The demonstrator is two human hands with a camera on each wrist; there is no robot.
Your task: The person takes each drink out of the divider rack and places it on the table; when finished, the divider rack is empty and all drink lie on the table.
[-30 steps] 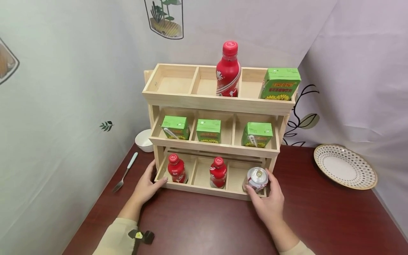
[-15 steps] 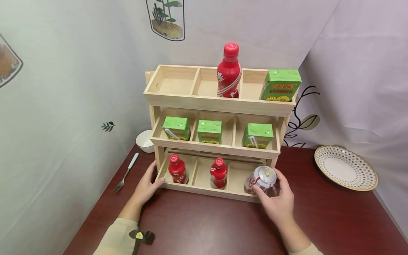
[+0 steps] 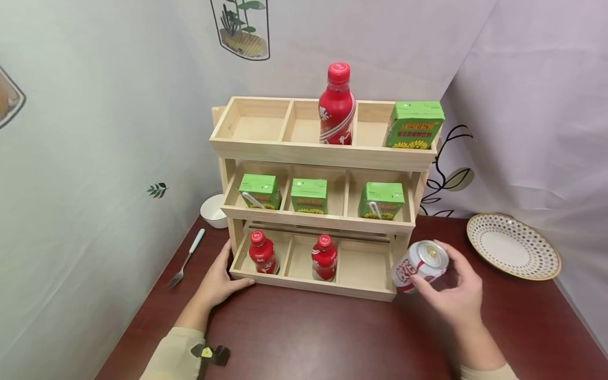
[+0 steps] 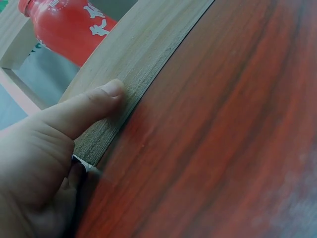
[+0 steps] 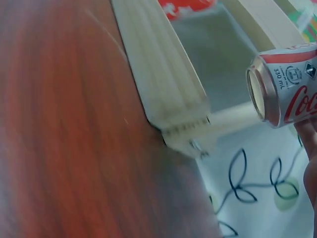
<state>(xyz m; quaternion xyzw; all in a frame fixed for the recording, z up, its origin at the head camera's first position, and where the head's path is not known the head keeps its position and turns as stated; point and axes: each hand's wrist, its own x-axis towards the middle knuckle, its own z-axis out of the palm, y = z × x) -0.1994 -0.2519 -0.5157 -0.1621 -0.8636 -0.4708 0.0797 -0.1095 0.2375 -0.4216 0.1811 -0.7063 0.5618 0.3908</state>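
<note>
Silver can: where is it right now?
In the head view, the silver can is in the right hand, beside the bottom tier's right end, left of the patterned plate.

Dark red wood table [image 3: 304,338], three-tier shelf [image 3: 323,153] standing on it, fork [image 3: 186,258], white bowl [image 3: 212,214], dotted plate [image 3: 513,247]

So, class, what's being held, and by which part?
Right grip: silver can, by its side. Left grip: wooden rack, by the front left corner of its bottom tray.

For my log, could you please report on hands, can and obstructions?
Left hand around lower left corner of rack. Right hand gripping can beside bottom tier. Nothing visibly blocking it.
</note>
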